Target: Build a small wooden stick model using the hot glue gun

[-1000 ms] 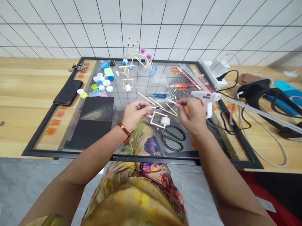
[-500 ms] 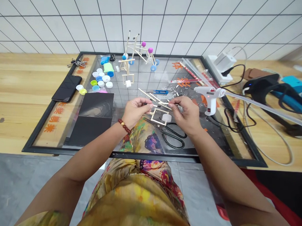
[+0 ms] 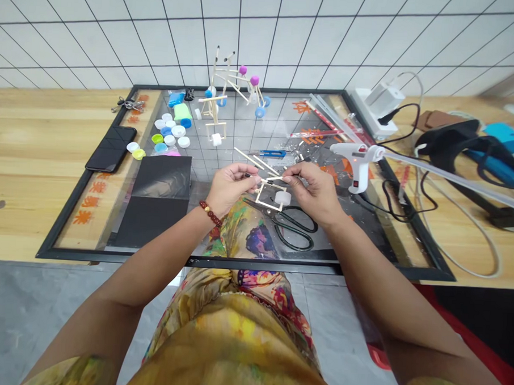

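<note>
Nearest, the patterned clothing (image 3: 233, 345) of the person sits against the dark-edged front of the table (image 3: 122, 258). Just in from that edge, black-handled scissors (image 3: 277, 217) lie with their blades pointing toward the left hand (image 3: 234, 183). Over the blades is a small square stick frame (image 3: 268, 206) with a white roller-like piece (image 3: 283, 199) at its right side; whether it rests on the glass or hangs from the left fingers, I cannot tell. Above it the left grip is pinched on a thin stick (image 3: 262, 180), and the grip of the right hand (image 3: 314, 189) is closed, thumb to finger, on a short pale stick (image 3: 278, 178). The ends come together between the hands; touching or only overlapping is too small to tell. The step in hand looks like lining one stick up with the other, and the next move seems to call for steady fingertips and a fine adjustment of angle. Just beyond lie loose sticks (image 3: 250, 159) and blue snips (image 3: 272, 153), with a white glue gun (image 3: 358, 163) to the right. Farther back, assembled stick figures (image 3: 214, 99) with coloured balls (image 3: 254, 80) stand before the tiled wall (image 3: 289, 35).
</note>
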Motion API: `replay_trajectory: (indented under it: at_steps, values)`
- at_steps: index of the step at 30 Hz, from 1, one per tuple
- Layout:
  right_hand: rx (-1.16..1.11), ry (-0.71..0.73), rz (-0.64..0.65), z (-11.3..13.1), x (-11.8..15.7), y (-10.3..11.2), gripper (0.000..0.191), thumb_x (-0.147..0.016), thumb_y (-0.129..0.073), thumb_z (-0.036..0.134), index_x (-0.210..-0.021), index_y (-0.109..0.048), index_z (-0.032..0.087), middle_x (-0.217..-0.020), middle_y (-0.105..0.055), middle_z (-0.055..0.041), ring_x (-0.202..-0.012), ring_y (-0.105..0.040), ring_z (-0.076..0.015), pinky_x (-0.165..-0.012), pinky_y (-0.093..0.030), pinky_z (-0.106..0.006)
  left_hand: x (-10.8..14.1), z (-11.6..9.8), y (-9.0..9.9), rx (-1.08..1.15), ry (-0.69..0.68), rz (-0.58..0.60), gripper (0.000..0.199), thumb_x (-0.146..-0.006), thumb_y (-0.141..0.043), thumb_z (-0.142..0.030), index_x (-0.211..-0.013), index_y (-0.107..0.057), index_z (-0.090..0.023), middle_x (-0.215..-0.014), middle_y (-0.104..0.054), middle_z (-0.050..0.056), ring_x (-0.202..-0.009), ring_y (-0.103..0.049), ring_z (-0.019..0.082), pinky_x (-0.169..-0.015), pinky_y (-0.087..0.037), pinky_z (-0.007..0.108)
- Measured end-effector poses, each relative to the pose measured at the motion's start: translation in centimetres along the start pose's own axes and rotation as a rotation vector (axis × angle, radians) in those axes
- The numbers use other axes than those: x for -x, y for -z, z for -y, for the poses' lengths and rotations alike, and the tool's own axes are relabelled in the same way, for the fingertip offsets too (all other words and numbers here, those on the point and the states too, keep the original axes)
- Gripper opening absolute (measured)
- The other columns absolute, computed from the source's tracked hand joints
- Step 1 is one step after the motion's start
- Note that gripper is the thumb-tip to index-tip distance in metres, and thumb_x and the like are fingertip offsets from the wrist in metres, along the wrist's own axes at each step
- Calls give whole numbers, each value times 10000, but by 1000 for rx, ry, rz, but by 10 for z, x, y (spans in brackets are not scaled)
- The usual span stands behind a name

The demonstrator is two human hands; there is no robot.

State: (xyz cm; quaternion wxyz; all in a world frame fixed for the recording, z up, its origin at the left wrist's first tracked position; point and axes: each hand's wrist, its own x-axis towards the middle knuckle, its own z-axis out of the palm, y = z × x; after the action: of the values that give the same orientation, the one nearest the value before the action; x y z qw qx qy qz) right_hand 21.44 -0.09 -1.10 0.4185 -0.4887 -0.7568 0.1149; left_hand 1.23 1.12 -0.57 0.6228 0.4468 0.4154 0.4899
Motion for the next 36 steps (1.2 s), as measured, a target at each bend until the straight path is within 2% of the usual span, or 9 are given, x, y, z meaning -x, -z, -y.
replay_trajectory:
  at_steps: [5, 23, 36]
  values:
    - [0, -6, 26, -5, -1, 0, 126, -864, -544, 289, -791, -634, 240, -797, -700, -29, -786, -636, -205, -774, -489, -364, -1, 1, 1, 17, 3, -2, 237, -621, -821, -217, -796, -678, -148, -628, -661, -8, -568, -600, 82, -586, -514, 211]
    - [-85, 21, -7, -7, 0, 1, 91, -866, -602, 275, -794, -631, 227, -761, -687, -14, -724, -629, -178, -710, -479, -318, -2, 1, 2, 54, -8, -13, 232, -600, -839, -203, -761, -686, -136, -608, -664, -4, -564, -613, 82, -566, -523, 200]
    - [-145, -52, -6, -8, 1, 0, 125, -867, -614, 321, -796, -633, 220, -765, -673, -14, -726, -618, -175, -722, -477, -320, -3, 2, 2, 85, -23, 0, 260, -580, -854, -227, -738, -673, -127, -606, -668, 4, -561, -614, 83, -563, -521, 203]
